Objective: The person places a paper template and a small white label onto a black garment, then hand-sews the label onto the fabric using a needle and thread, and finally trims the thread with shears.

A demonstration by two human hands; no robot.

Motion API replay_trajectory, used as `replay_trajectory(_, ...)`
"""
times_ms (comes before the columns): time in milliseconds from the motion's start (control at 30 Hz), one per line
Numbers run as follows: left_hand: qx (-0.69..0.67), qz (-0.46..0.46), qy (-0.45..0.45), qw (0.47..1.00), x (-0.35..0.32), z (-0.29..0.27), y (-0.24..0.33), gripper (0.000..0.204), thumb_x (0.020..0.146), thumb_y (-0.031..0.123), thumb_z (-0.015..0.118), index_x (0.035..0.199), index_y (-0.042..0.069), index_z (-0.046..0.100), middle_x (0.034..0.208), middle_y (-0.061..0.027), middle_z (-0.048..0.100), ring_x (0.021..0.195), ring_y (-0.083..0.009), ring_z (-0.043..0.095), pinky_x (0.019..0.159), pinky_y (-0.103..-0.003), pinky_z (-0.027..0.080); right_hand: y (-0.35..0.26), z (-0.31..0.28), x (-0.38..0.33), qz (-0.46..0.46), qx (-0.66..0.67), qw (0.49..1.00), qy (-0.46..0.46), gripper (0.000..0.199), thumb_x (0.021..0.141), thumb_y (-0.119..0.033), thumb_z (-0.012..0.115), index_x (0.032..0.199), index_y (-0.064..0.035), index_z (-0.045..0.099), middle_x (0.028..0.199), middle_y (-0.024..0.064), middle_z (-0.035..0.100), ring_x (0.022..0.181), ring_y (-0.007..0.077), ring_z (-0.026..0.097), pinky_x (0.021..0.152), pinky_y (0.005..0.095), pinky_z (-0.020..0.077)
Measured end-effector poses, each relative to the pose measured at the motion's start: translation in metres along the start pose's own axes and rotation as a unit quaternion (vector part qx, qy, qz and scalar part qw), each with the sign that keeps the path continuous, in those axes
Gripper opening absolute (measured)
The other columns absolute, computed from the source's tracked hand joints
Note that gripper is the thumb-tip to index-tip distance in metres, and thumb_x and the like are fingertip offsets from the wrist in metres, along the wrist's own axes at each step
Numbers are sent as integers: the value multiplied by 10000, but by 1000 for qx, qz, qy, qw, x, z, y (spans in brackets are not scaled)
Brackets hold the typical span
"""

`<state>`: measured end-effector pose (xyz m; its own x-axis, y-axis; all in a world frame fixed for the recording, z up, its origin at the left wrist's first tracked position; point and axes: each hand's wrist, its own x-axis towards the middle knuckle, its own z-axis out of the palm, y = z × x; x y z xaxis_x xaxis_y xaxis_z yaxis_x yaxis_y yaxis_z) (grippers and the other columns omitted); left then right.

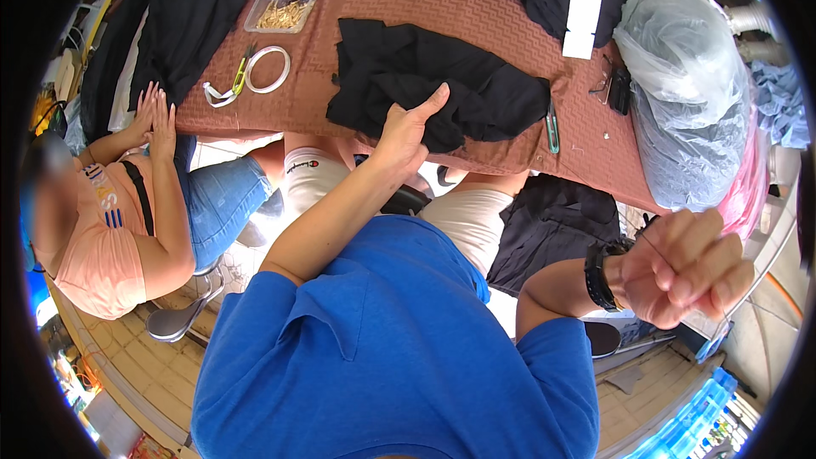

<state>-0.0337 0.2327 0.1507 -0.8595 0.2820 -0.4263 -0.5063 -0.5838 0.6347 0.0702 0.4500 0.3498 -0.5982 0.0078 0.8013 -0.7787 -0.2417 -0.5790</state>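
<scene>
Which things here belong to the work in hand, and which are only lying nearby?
Seemingly in use:
Black cloth, held by the left hand
Raised right hand; its contents are unclear

Seemingly only lying nearby:
Clear box
White ring
Green tool
Plastic bag

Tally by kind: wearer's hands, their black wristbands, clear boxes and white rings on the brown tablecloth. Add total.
Wearer's hands: 2 (left hand, right hand)
Black wristband: 1
Clear box: 1
White ring: 1
Total: 5
</scene>
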Motion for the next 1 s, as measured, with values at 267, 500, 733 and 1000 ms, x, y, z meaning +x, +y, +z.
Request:
replay_trajectory(267, -16, -34, 6, 999, -7, 6, 6, 385, 930, 273, 765, 1197, 16, 659, 1187, -71, 694, 1130, -187, 645, 989, -364, 505, -25, -5, -3, -47, 70, 996, 6, 136, 925, -192, 757, 964, -88, 677, 828, 47, 706, 695, 159, 563, 577, 285, 455)
replay_trajectory(500, -64, -128, -27, 989, -10, 12, 22, 397, 948, 270, 744, 1160, -54, 656, 1153, -121, 701, 1070, -213, 675, 984, -396, 523, -22, 9, -2, -44, 35, 998, 17, 89, 835, -137, 837, 867, -137, 754, 845, -6, 683, 794, 133, 552, 613, 262, 443)
replay_trajectory(733, -104, -78, -83, 988, -5, 11, 38, 394, 943, 237, 745, 1242, 5, 633, 1226, -99, 684, 1160, -205, 657, 1017, -366, 533, -37, 2, -5, -74, 186, 980, 22, 119, 781, -12, 835, 766, -116, 778, 768, -5, 689, 707, 91, 599, 613, 210, 451)
replay_trajectory(1000, -22, -54, -16, 998, -15, 24, 44, 441, 920, 308, 771, 1197, -16, 658, 1229, -93, 685, 1189, -178, 629, 1080, -421, 432, -32, 1, -7, -34, 279, 960, 6, 114, 764, 26, 820, 821, -67, 786, 761, 57, 702, 656, 156, 638, 611, 262, 531)
